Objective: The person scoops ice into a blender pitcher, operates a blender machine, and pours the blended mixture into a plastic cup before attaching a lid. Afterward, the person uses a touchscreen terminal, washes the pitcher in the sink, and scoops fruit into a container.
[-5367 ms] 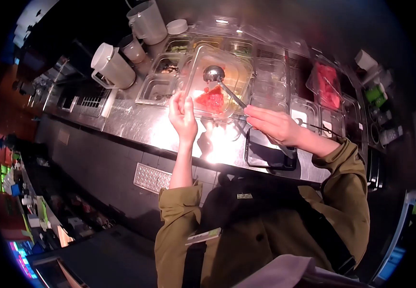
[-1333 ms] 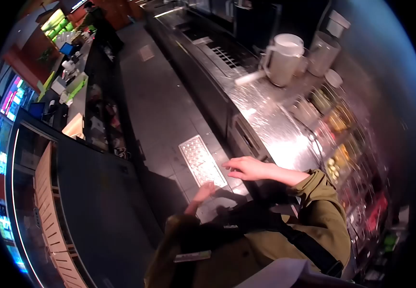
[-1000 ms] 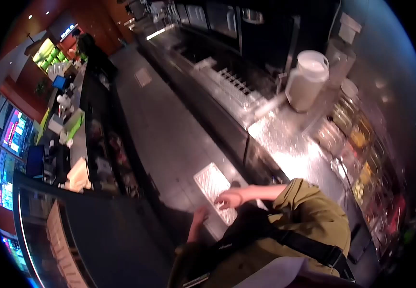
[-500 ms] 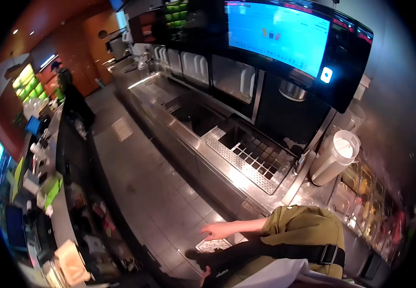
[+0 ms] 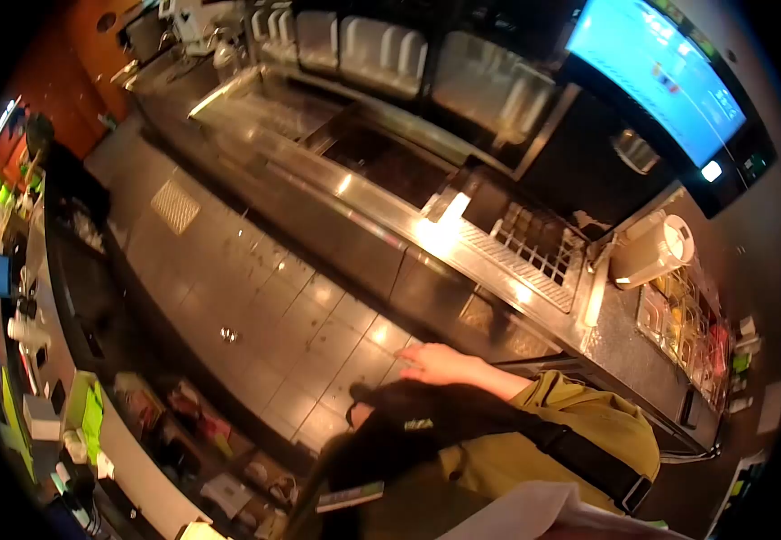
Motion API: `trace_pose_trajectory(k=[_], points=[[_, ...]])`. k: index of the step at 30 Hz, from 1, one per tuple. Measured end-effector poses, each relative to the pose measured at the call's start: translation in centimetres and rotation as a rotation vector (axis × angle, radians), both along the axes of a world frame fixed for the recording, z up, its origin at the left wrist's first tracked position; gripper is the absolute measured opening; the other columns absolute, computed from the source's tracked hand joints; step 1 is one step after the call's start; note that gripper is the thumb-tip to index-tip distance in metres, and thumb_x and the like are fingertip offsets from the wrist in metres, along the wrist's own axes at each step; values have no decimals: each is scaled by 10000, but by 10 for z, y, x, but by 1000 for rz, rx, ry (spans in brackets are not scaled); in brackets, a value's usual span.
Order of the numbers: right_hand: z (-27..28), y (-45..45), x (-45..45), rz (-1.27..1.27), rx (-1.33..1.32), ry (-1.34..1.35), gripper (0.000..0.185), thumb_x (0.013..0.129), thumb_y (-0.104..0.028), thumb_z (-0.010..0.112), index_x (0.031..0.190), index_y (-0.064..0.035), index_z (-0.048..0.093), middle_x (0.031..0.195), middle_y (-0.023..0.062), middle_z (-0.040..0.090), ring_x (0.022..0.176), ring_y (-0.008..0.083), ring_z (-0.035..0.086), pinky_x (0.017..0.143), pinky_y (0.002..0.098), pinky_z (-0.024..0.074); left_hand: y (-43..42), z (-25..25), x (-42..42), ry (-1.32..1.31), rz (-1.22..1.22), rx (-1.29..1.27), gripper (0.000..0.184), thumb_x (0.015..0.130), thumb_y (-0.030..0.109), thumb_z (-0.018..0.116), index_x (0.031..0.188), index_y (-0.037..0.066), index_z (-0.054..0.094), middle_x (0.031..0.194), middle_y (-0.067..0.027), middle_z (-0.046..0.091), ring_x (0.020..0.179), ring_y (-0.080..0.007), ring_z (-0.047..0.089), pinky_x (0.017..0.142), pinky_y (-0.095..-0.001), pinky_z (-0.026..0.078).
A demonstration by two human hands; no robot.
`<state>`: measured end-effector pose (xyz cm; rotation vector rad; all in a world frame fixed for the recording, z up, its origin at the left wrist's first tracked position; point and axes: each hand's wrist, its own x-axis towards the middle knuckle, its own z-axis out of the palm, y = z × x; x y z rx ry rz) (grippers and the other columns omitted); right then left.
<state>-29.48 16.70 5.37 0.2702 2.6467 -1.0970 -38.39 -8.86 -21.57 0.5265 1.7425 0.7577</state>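
Observation:
My right hand (image 5: 428,364) reaches out from an olive sleeve (image 5: 588,409) over the tiled floor, its fingers loosely apart with nothing visible in them. It is beside the black bag (image 5: 408,423) that lies across my front on a wide strap (image 5: 579,454). Past the bag's left edge shows a small skin-toned patch (image 5: 361,413), seemingly part of my left hand; its fingers cannot be made out. A thin, flat, pale-edged object (image 5: 350,497) appears lower down, and whether it is held is unclear.
A steel counter (image 5: 309,184) with sinks and a drain grid (image 5: 534,243) runs along the right. Beyond it stand a white pitcher (image 5: 647,256), topping trays (image 5: 678,310) and a lit screen (image 5: 660,63). A person (image 5: 57,171) stands at the left counter (image 5: 129,459).
My view has turned and moved, so the counter and screen appear further right. My right hand stays stretched out beside the bag. The left hand's fingers, partly visible before, are now hidden.

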Motion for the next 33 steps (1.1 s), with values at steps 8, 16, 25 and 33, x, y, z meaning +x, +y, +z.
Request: trace_pose_trajectory(k=[8, 16, 25, 33], points=[[-7, 5, -47, -121, -66, -136, 492, 836, -354, 540, 1182, -11, 466, 1104, 199, 543, 1011, 333, 527, 841, 381, 427, 21, -6, -72, -18, -27, 6, 313, 839, 299, 458, 816, 16, 590, 733, -137, 590, 633, -289, 578, 558, -422, 459], [-32, 58, -120, -54, -84, -174, 437, 836, -337, 538, 1149, -33, 509, 1091, 192, 543, 1012, 340, 518, 858, 388, 421, 30, -14, -122, 169, 52, -153, 329, 827, 298, 457, 796, 5, 605, 732, -160, 604, 642, -318, 589, 582, -446, 464], [-33, 134, -307, 195, -174, 157, 407, 827, -310, 548, 1120, -29, 522, 1065, 171, 544, 1005, 333, 513, 849, 394, 421, 81, -4, -217, 692, 457, -596, 348, 813, 296, 456, 773, -8, 621, 731, -186, 619, 652, -350, 602, 609, -474, 471], [-13, 93, -488, 657, -132, 92, 388, 798, -269, 555, 1087, -11, 522, 1011, 149, 564, 964, 324, 535, 805, 396, 444, 99, -8, -330, 585, 672, -426, 416, 868, 334, 373, 878, -3, 618, 878, -255, 594, 820, -427, 571, 742, -485, 449]])
